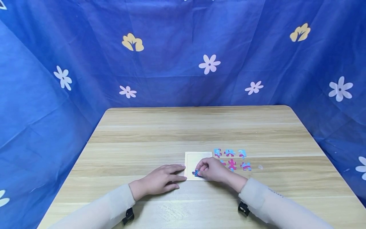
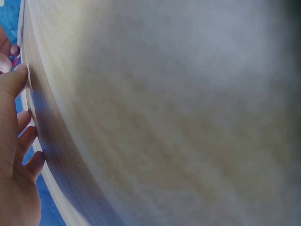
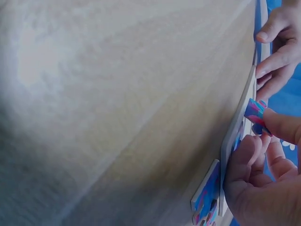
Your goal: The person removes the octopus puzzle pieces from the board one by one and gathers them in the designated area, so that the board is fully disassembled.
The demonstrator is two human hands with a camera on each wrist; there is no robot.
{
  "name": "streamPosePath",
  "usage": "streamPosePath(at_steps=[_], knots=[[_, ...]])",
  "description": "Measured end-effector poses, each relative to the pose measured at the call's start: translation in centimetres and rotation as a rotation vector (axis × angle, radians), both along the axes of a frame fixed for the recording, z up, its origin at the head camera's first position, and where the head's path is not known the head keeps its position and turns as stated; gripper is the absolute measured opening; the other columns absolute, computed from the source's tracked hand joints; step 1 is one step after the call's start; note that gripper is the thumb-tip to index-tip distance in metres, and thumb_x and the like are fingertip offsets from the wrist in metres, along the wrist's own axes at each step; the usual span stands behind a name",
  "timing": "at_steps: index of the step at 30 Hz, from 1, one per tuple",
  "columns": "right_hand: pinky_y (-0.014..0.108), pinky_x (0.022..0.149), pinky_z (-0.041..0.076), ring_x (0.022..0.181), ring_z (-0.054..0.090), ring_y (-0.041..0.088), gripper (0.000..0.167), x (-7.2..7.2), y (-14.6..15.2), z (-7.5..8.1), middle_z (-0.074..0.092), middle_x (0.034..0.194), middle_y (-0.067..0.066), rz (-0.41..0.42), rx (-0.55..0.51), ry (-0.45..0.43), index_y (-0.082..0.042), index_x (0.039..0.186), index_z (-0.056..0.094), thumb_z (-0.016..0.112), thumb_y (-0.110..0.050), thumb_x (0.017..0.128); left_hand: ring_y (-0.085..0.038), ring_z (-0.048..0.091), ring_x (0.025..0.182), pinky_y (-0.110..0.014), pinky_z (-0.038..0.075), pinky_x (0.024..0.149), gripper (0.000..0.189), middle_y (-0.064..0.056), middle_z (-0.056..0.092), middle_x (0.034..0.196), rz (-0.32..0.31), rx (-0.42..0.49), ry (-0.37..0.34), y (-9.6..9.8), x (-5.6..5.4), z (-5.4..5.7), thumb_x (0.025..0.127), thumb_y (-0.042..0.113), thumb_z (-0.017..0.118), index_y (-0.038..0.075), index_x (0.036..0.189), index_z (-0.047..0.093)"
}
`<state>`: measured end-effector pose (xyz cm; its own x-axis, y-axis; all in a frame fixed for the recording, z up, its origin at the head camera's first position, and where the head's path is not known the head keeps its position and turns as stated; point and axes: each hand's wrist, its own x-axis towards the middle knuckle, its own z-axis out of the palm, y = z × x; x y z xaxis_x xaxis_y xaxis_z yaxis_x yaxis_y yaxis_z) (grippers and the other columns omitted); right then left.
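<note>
A small square puzzle board (image 1: 191, 159) with a raised pale rim lies on the table. Along its left edge rests my left hand (image 1: 160, 179), its fingers extended and fingertips touching the rim. My right hand (image 1: 213, 169) is over the board's lower right part, where thumb and fingers pinch a blue and pink jigsaw piece (image 3: 255, 112). In the head view that jigsaw piece (image 1: 196, 173) shows partly beneath the fingertips, near the board's lower edge. The right wrist view shows it tilted above the board. Another bit of blue puzzle surface shows behind the right hand's fingers.
Several loose blue and pink jigsaw pieces (image 1: 229, 152) lie in two rows right of the board, some partly hidden by my right hand. A small clear scrap (image 1: 260, 167) lies beyond them. Blue patterned cloth (image 1: 183, 57) hangs around the wooden table (image 1: 137, 140).
</note>
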<state>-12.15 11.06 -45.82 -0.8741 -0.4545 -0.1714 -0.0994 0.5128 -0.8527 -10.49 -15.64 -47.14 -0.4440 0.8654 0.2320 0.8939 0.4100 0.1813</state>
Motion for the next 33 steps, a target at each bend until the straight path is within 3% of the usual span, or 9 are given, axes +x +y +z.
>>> streamPosePath(at_steps=[4,11,21,33], knots=[[0.025,0.061,0.047,0.066,0.054,0.011,0.01,-0.2,0.2,0.1,0.059,0.072,-0.002,-0.013,-0.032,-0.028,-0.007,0.087,0.069,0.072,-0.001,0.08,-0.029,0.045,0.128,-0.045,0.04,0.101,0.037,-0.012,0.049,0.139,0.001,-0.002,-0.003,0.0,0.0,-0.1,0.091,0.034,0.064,0.02,0.125,0.065],[0.023,0.053,0.046,0.064,0.054,0.013,0.011,-0.6,0.9,0.8,0.06,0.075,0.0,-0.012,-0.103,-0.082,-0.004,0.092,0.068,0.072,-0.005,0.082,-0.029,0.045,0.128,-0.045,0.04,0.102,0.037,-0.012,0.049,0.139,0.006,-0.012,-0.012,0.0,0.0,0.0,0.092,0.035,0.063,0.02,0.126,0.064],[0.027,0.056,0.051,0.067,0.056,0.016,0.014,-1.3,2.4,1.2,0.06,0.078,0.003,0.013,-0.171,-0.124,0.0,0.099,0.066,0.068,-0.005,0.086,-0.029,0.044,0.128,-0.046,0.039,0.102,0.038,-0.012,0.048,0.14,0.014,-0.023,-0.027,-0.1,-0.1,0.0,0.092,0.035,0.061,0.02,0.127,0.063],[0.024,0.064,0.046,0.076,0.051,0.016,0.016,-1.7,4.7,1.3,0.056,0.079,0.001,0.047,-0.113,-0.093,-0.005,0.102,0.068,0.069,-0.014,0.088,-0.028,0.044,0.128,-0.046,0.04,0.102,0.037,-0.012,0.049,0.139,0.016,-0.015,-0.013,-0.1,-0.1,-0.1,0.092,0.034,0.062,0.019,0.126,0.064]])
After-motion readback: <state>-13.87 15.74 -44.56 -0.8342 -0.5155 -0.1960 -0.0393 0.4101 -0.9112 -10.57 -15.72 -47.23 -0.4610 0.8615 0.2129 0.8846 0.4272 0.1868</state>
